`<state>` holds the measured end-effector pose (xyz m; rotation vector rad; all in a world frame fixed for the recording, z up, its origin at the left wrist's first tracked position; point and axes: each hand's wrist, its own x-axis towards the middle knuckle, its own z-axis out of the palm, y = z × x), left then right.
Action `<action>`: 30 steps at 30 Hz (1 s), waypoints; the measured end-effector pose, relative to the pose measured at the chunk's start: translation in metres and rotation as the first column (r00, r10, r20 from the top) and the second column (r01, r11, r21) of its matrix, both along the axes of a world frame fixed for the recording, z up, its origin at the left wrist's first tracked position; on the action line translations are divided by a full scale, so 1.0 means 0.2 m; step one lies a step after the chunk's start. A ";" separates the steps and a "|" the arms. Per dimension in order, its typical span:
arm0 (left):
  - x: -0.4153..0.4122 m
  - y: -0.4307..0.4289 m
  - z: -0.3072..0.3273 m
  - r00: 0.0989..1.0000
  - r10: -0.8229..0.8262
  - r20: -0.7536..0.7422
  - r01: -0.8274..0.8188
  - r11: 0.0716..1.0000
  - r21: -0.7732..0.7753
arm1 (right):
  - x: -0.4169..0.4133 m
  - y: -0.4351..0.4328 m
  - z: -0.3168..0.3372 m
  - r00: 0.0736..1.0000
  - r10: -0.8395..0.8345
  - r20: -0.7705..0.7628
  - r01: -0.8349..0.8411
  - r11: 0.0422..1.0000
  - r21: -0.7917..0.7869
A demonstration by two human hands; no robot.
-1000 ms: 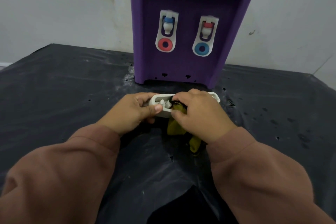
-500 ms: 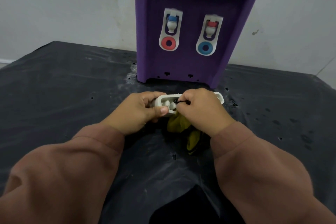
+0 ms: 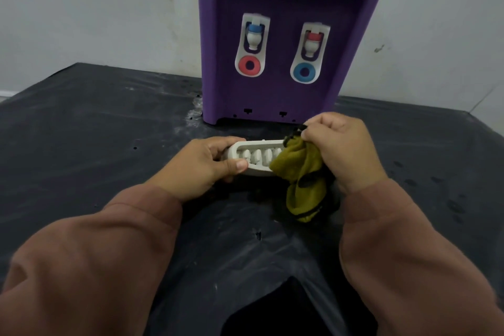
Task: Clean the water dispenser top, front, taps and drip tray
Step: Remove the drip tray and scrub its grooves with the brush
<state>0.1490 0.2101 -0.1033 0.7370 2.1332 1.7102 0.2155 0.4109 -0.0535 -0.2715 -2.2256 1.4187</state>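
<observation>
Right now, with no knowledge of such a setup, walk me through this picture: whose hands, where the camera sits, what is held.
No machine here: a person wears a camera on the head, looking down at their own hands. The left hand grips one end of a white slotted plastic drip tray; the right hand holds a bunched olive-green cloth over its other end. Below lies a black plastic sheet. Behind stands a purple plastic water dispenser.
</observation>
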 end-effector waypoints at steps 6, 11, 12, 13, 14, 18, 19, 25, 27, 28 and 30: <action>0.00 0.01 0.00 1.000 -0.013 0.028 0.011 0.998 0.055 | 0.00 -0.15 -0.07 0.987 0.161 0.017 -0.161 0.970 0.183; 0.00 0.00 0.00 0.998 -0.036 0.051 0.033 0.997 0.065 | 0.00 -0.22 -0.09 0.976 0.138 0.168 -0.207 0.831 0.516; 0.00 0.00 0.00 0.998 -0.041 0.054 0.038 0.997 0.063 | 0.00 -0.22 -0.08 0.971 0.141 0.194 -0.225 0.812 0.538; 0.01 0.01 0.00 0.997 -0.046 0.054 0.043 0.997 0.060 | 0.00 -0.22 -0.07 0.966 0.142 0.215 -0.240 0.801 0.549; 0.01 0.01 0.01 0.998 -0.050 0.050 0.047 0.997 0.055 | 0.00 -0.21 -0.07 0.964 0.138 0.229 -0.245 0.798 0.551; 0.03 0.03 0.01 0.999 -0.046 0.028 0.045 0.998 0.033 | -0.02 -0.20 -0.10 0.990 0.087 0.108 -0.129 0.865 0.485; 0.03 0.03 0.01 0.999 -0.043 0.029 0.042 0.999 0.035 | -0.02 -0.21 -0.11 0.996 0.074 0.059 -0.093 0.869 0.486; 0.02 0.02 0.01 0.998 -0.040 0.043 0.038 0.998 0.045 | -0.01 -0.23 -0.12 0.993 0.066 0.093 -0.102 0.889 0.447; 0.02 0.02 0.01 0.998 -0.038 0.048 0.037 0.999 0.037 | -0.02 -0.22 -0.11 0.980 0.111 0.168 -0.176 0.875 0.452; 0.02 0.02 0.01 0.998 -0.039 0.047 0.037 0.999 0.038 | -0.02 -0.21 -0.10 0.976 0.121 0.179 -0.191 0.872 0.450; 0.03 0.03 0.01 0.999 -0.033 0.041 0.030 0.998 0.054 | -0.03 -0.21 -0.11 0.986 0.095 0.135 -0.146 0.881 0.449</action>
